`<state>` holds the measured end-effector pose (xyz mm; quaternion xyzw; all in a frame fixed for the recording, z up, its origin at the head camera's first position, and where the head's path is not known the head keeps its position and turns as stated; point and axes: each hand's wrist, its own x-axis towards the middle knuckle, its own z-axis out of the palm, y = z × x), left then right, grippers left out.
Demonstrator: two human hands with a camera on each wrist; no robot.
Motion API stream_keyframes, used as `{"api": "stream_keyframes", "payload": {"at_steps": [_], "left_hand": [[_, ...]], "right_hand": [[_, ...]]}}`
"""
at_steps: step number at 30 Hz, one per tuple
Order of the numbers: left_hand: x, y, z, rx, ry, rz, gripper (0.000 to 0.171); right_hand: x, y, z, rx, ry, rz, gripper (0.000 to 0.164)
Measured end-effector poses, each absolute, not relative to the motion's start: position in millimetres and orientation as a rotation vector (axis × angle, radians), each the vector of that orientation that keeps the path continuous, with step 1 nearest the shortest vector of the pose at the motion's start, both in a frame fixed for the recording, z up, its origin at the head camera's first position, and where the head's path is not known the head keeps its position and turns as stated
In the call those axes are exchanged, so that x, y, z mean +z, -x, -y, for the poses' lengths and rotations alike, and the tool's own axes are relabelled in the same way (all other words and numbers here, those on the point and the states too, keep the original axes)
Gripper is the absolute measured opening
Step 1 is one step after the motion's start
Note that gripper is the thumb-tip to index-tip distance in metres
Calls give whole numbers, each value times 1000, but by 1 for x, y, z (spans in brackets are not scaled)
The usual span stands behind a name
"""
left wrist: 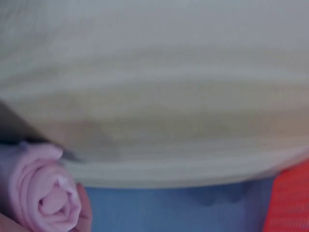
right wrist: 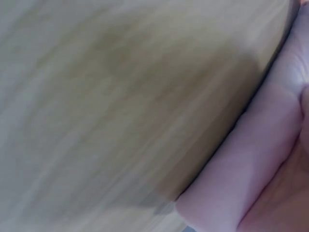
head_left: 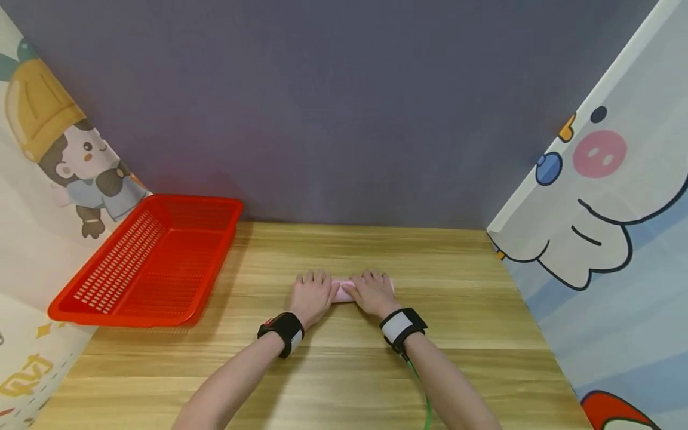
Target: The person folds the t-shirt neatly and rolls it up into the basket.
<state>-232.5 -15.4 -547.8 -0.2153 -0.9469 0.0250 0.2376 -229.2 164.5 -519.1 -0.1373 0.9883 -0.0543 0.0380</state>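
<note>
A pink cloth (head_left: 344,291), rolled into a short tube, lies crosswise on the wooden table. My left hand (head_left: 312,297) grips its left part from above, and my right hand (head_left: 373,294) holds its right part. Both thumbs point inward along the roll. In the left wrist view, the spiral end of the rolled cloth (left wrist: 52,200) shows, with a finger (left wrist: 84,209) against its far side. In the right wrist view, the side of the rolled cloth (right wrist: 251,145) runs beside my palm (right wrist: 282,203). Most of the right fingers are hidden there.
A red plastic basket (head_left: 215,272) with slotted sides stands on the left of the table (head_left: 344,370). A grey panel (head_left: 344,113) rises at the back. Cartoon-printed sheets (head_left: 618,251) flank both sides. A green cable (head_left: 428,412) trails from the right wrist strap.
</note>
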Motion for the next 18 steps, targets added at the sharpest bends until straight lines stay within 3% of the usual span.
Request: {"api": "stream_keyframes", "payload": {"at_steps": [18], "left_hand": [[-544,249,12,-107,536,2720,45]], "right_hand": [[-525,246,-157,-165,257,-3044,60]]}}
